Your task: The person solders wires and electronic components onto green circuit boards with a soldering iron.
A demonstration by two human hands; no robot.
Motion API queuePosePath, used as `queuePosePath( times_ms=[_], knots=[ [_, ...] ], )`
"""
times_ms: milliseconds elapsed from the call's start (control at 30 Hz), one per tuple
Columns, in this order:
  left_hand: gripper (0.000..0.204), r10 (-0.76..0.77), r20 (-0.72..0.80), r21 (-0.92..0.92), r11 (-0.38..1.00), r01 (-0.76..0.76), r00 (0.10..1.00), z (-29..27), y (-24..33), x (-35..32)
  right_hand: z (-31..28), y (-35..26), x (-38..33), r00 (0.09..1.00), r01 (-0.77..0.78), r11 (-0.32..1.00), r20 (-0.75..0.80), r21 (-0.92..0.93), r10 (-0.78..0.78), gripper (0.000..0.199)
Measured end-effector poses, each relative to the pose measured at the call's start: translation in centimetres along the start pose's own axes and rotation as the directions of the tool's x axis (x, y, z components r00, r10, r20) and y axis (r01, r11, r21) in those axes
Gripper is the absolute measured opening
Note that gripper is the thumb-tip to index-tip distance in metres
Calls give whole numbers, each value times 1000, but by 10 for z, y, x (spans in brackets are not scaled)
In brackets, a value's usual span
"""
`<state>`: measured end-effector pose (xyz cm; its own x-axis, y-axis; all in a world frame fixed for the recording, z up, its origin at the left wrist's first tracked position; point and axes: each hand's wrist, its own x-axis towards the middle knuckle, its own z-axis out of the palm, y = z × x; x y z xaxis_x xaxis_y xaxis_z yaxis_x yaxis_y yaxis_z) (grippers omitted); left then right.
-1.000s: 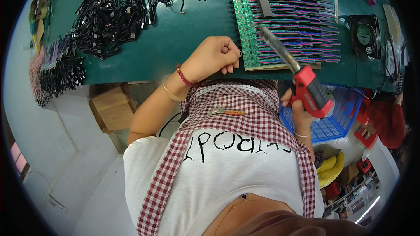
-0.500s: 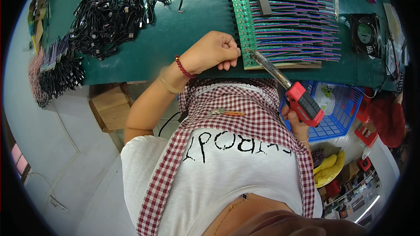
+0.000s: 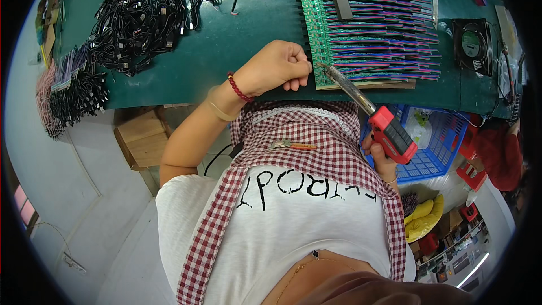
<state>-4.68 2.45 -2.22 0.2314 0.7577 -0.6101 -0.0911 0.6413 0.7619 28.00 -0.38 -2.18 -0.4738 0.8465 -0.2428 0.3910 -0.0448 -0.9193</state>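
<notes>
My left hand (image 3: 276,66) is a closed fist resting on the near edge of the green bench (image 3: 226,51), just left of a green circuit board strip (image 3: 312,34); nothing shows in it. Rows of purple, blue and red wires (image 3: 389,31) run off that strip to the right. My right hand (image 3: 379,157) grips the red handle of a soldering iron (image 3: 393,135) below the bench edge. Its metal shaft slants up and left, and the tip touches the near left corner of the strip, close to my left fingers.
A heap of black cables (image 3: 147,11) covers the bench's left part, with more bundles (image 3: 68,90) hanging off its left end. A small black fan (image 3: 473,36) stands at the right. Below the bench are a blue basket (image 3: 437,141) and a cardboard box (image 3: 141,138).
The soldering iron has swung down and left, from being held up beside the wires to its tip resting at the strip's near corner. My left fist has stayed almost still.
</notes>
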Motion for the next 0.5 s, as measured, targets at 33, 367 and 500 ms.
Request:
queuePosePath(
  times_ms=[33, 367, 500],
  knots=[
    [14, -1, 2, 0, 1000, 1, 1000, 0, 0, 0, 1, -1, 0, 1000, -2, 1000, -1, 0, 2, 28],
    [15, 10, -28, 0, 1000, -10, 1000, 2, -2, 0, 2, -2, -6, 999, -33, 999, -1, 0, 33, 24],
    [15, 16, -38, 15, 1000, -16, 999, 4, -2, 0, 2, -3, -10, 998, -63, 990, -14, 123, 65, 23]
  ],
)
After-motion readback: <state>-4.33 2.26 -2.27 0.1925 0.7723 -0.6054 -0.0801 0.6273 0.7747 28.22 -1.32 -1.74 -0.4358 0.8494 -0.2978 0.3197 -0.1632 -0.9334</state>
